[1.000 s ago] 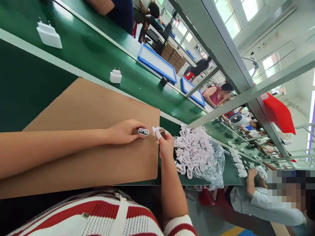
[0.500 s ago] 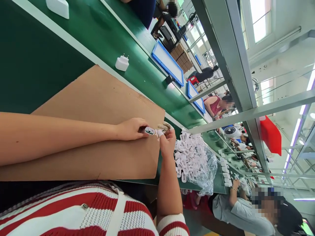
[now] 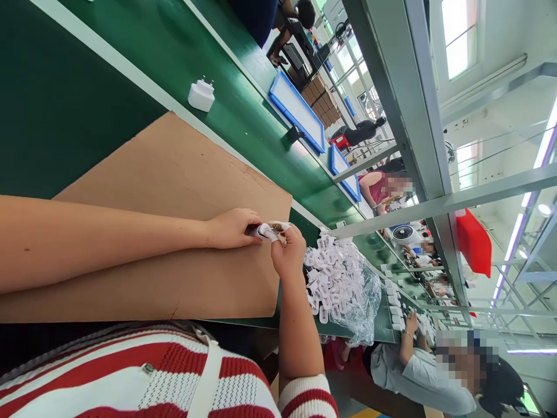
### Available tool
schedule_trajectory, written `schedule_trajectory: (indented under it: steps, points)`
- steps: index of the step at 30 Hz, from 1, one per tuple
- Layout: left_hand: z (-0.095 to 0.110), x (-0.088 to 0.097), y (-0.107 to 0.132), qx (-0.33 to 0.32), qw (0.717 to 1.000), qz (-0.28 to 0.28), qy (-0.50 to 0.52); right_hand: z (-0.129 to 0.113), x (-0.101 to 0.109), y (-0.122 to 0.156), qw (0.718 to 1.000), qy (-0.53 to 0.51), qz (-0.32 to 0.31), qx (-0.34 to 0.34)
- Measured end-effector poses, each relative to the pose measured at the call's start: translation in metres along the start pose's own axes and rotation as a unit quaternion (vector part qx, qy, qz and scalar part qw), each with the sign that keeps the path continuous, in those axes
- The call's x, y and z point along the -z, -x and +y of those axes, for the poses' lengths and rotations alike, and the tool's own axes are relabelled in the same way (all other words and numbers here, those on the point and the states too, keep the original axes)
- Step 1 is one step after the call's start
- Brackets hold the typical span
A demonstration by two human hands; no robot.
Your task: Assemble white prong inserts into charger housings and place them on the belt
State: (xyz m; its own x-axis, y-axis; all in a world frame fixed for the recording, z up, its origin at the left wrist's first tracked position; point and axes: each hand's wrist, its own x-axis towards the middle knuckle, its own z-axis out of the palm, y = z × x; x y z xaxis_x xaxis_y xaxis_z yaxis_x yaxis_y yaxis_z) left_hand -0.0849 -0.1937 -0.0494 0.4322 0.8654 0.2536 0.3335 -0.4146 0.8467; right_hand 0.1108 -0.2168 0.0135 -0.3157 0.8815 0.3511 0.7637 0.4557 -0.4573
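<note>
My left hand [image 3: 235,228] is closed around a white charger housing [image 3: 260,230], its end facing right, above the brown cardboard sheet [image 3: 209,174]. My right hand [image 3: 289,249] has its covered fingertips at that end of the housing, thumb and fingers drawn together. Pale covers sit on some of these fingertips, one of them brownish. Whatever the right fingers pinch is too small and hidden to make out. Beyond the right wrist lies a heap of white plastic charger parts [image 3: 335,273] on a clear plastic bag [image 3: 368,302].
A white plug charger [image 3: 201,96] and a black item [image 3: 293,134] stand on the green conveyor belt [image 3: 243,122]. Blue-rimmed trays [image 3: 298,107] lie past it. A metal frame post [image 3: 404,104] crosses the right. A co-worker [image 3: 418,371] sits at the lower right by rows of white pieces.
My right hand has moved left, bringing its fingertips onto the housing's end, where a green circuit board showed before. The items on the belt have shifted up and left.
</note>
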Motion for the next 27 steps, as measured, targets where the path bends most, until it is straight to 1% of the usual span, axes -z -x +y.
schedule_trajectory:
  steps: [2, 5, 11, 14, 17, 19, 20, 23, 25, 27]
  points:
    - [0.0, 0.0, 0.0, 0.001, 1.0, 0.002, -0.001, 0.002, -0.004, -0.001, 1.0, -0.005, -0.01, -0.003]
    - [-0.001, -0.001, -0.001, 0.009, 1.0, 0.0, 0.005, 0.006, -0.006, -0.001, 1.0, 0.01, -0.012, 0.01]
    - [-0.003, -0.003, -0.001, 0.006, 1.0, 0.005, 0.017, 0.008, -0.005, 0.002, 0.993, 0.107, -0.027, 0.042]
    - [-0.005, -0.003, 0.0, -0.001, 1.0, 0.007, 0.01, 0.002, -0.001, 0.0, 0.986, 0.148, -0.053, 0.054]
    - [-0.005, -0.002, 0.0, -0.006, 1.0, 0.003, 0.008, -0.004, 0.004, -0.005, 0.978, 0.175, -0.097, 0.064]
    - [-0.003, -0.002, -0.001, -0.003, 1.0, 0.001, 0.008, -0.007, 0.005, -0.009, 0.973, 0.188, -0.123, 0.058]
    - [-0.002, -0.002, -0.001, 0.003, 1.0, 0.001, 0.006, -0.007, 0.005, -0.01, 0.972, 0.19, -0.127, 0.048]
    - [0.0, -0.001, -0.001, 0.028, 1.0, 0.006, -0.004, -0.006, -0.001, -0.008, 0.979, 0.177, -0.099, 0.001]
    - [0.001, -0.001, -0.001, 0.03, 0.999, 0.005, -0.011, -0.006, -0.003, -0.005, 0.983, 0.164, -0.078, -0.023]
    - [0.001, -0.001, 0.0, 0.019, 1.0, 0.006, -0.018, -0.007, -0.003, -0.003, 0.981, 0.165, -0.092, -0.032]
